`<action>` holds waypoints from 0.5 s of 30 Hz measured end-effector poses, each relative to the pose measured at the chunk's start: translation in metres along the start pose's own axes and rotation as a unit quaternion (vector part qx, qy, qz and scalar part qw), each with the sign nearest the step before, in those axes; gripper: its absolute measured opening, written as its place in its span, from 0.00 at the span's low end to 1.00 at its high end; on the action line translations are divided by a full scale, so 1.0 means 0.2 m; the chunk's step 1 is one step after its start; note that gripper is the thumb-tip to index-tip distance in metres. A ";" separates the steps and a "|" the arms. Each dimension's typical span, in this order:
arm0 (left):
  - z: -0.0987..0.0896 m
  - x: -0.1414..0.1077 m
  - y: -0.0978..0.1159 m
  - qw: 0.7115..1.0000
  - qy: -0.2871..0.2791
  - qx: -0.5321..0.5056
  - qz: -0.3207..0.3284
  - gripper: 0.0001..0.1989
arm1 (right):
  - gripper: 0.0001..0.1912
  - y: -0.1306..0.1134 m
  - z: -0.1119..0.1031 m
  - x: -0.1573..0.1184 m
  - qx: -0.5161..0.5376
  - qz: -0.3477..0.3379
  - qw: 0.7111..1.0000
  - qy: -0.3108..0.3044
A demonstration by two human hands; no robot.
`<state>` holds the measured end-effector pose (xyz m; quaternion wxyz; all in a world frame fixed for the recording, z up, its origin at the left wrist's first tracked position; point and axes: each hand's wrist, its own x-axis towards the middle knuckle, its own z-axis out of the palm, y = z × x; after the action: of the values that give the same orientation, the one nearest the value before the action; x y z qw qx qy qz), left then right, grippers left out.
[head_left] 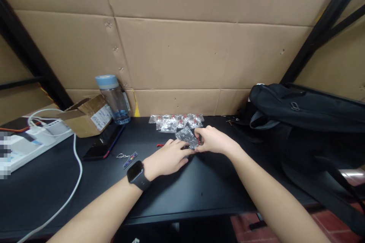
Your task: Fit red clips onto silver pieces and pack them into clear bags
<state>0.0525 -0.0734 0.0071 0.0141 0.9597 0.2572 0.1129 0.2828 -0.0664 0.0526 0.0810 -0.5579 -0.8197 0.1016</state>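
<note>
A small transparent plastic bag (186, 136), crinkled and shiny, lies on the black table between my hands. My right hand (215, 140) pinches its right end, where a bit of red shows between thumb and fingers. From the left, my left hand (168, 156) rests low over the table with fingers stretched out, the fingertips at the bag's near edge. Just behind, several similar bags (168, 124) with red and silvery contents lie in rows. A small red piece (160, 145) sticks out beyond my left hand. What is inside the pinched bag cannot be made out.
Left on the table (168, 201) are a keychain (130, 160), a dark phone (104, 144), an open cardboard box (85, 119), a blue-lidded bottle (115, 100) and a white power strip (37, 140) with a cable. A black backpack (310, 110) stands right. Cardboard (182, 57) walls the back.
</note>
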 end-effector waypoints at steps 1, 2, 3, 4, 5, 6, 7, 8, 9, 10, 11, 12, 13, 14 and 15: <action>0.00 0.00 0.00 1.000 -0.001 -0.001 -0.001 0.19 | 0.19 0.00 0.01 0.01 0.006 -0.001 1.000 0.006; 0.00 0.00 -0.01 1.000 -0.001 -0.002 -0.002 0.19 | 0.19 0.00 0.02 0.01 0.012 -0.004 1.000 0.013; 0.01 0.00 -0.01 1.000 -0.003 -0.004 -0.003 0.19 | 0.19 0.00 0.03 0.01 0.018 -0.008 1.000 0.020; 0.01 0.00 -0.01 1.000 -0.003 -0.008 -0.003 0.19 | 0.19 0.01 0.03 0.02 0.023 -0.014 0.999 0.025; 0.01 0.00 -0.02 1.000 -0.001 -0.013 -0.001 0.19 | 0.19 0.01 0.04 0.02 0.031 -0.021 0.999 0.026; 0.01 0.00 -0.02 1.000 0.000 -0.019 0.002 0.19 | 0.18 0.02 0.04 0.02 0.043 -0.029 0.998 0.021; 0.02 0.00 -0.02 1.000 0.003 -0.025 0.006 0.19 | 0.16 0.04 0.04 0.02 0.060 -0.037 0.997 0.011; 0.02 0.00 -0.02 0.999 0.004 -0.031 0.011 0.20 | 0.15 0.05 0.04 0.02 0.082 -0.043 0.996 -0.004; 0.02 0.00 -0.02 0.999 0.004 -0.035 0.014 0.20 | 0.13 0.07 0.04 0.03 0.104 -0.049 0.993 -0.020; 0.02 0.00 -0.02 0.999 0.002 -0.037 0.016 0.20 | 0.11 0.08 0.04 0.03 0.121 -0.053 0.991 -0.030; 0.02 -0.01 -0.02 0.999 0.000 -0.038 0.019 0.21 | 0.10 0.09 0.05 0.03 0.127 -0.058 0.990 -0.034; 0.02 -0.01 -0.02 0.999 -0.002 -0.037 0.020 0.21 | 0.10 0.10 0.05 0.04 0.121 -0.062 0.990 -0.029; 0.02 -0.01 -0.02 0.999 -0.003 -0.037 0.023 0.21 | 0.11 0.11 0.05 0.05 0.105 -0.064 0.992 -0.017; 0.02 -0.01 -0.02 0.999 -0.003 -0.037 0.025 0.21 | 0.12 0.12 0.05 0.05 0.084 -0.064 0.994 -0.002; 0.02 -0.01 -0.02 0.999 -0.002 -0.038 0.027 0.21 | 0.13 0.12 0.05 0.06 0.062 -0.062 0.996 0.014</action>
<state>0.0506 -0.0708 0.0020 0.0476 0.9651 0.2272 0.1210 0.2969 -0.0477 0.0372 0.1330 -0.5015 -0.8434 0.1393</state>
